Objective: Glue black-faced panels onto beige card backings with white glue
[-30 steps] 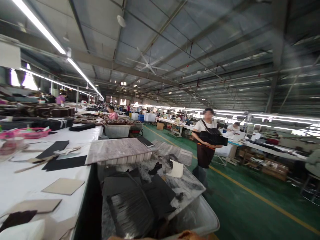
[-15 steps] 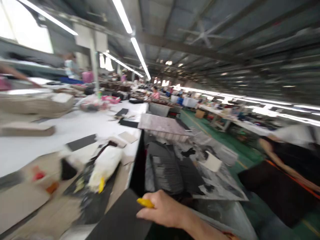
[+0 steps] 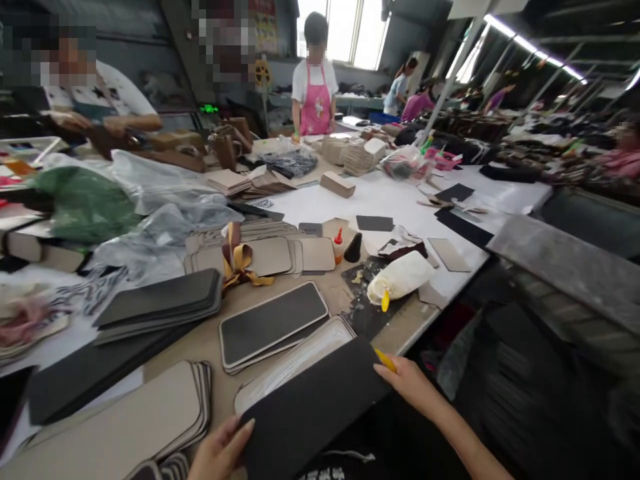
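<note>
A flat black rectangular panel [image 3: 315, 407] is held tilted at the table's near edge. My left hand [image 3: 220, 448] pinches its left end between thumb and fingers. At the opposite end, my right hand [image 3: 403, 383] grips the corner and also keeps hold of a yellow tool [image 3: 386, 361], of which only the tip shows. Just beyond the panel's far edge lies a rounded beige piece [image 3: 295, 363] with shiny whitish streaks on it. Behind that rests a black piece with a beige rim [image 3: 275, 323].
A white glue-smeared container [image 3: 403, 277] with a yellow piece at its mouth lies to the right. Near it stand a red-tipped bottle [image 3: 339, 248] and a black cone [image 3: 353, 248]. Beige pieces [image 3: 120, 420] are stacked at left. A person in a pink apron [image 3: 318, 100] stands across the table.
The view has swung left onto the table. My left hand has come into view, on the black panel's left end. My right hand still holds the panel and the yellow tool.
</note>
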`<state>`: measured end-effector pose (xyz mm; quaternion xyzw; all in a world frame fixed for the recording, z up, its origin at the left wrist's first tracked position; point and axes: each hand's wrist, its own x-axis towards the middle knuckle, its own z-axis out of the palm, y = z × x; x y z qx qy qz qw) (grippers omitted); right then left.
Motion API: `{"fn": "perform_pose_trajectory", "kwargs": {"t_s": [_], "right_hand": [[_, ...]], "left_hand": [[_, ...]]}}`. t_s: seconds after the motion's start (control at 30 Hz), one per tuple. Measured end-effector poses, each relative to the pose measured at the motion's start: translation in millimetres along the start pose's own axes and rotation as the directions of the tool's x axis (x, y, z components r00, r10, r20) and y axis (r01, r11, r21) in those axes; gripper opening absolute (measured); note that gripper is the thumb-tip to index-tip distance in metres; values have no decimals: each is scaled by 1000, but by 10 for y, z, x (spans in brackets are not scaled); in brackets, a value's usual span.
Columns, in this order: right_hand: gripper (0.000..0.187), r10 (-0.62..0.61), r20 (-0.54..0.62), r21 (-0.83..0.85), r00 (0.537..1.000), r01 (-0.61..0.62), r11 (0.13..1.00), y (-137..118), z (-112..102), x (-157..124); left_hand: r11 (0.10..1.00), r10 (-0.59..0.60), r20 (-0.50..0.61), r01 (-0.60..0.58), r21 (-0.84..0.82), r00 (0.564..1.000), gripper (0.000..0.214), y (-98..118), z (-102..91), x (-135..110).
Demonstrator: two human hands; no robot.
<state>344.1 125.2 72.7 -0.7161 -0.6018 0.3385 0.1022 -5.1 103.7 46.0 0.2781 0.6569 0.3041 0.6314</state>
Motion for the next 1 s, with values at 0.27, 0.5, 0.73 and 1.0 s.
{"fn": "perform_pose_trajectory", "kwargs": {"t_s": [0.27, 0.5, 0.73, 1.0], "right_hand": [[23, -53, 47, -266, 997, 64, 962, -119, 209, 579], [23, -48, 68, -379, 996, 71, 923, -84, 284, 686], [26, -70, 85, -417, 994, 99, 903, 34, 358, 741], [23, -428, 49, -263, 903, 425, 866, -13, 693, 1164]], "left_hand": [[912, 100, -252, 13, 410, 963, 61, -135, -94, 225], [792, 183, -282, 29, 610, 942, 48, -220, -97, 322], [788, 200, -290, 22, 615, 936, 35, -150, -44, 322], [917, 136, -421, 47, 397, 897, 17, -125, 49, 232]]}}
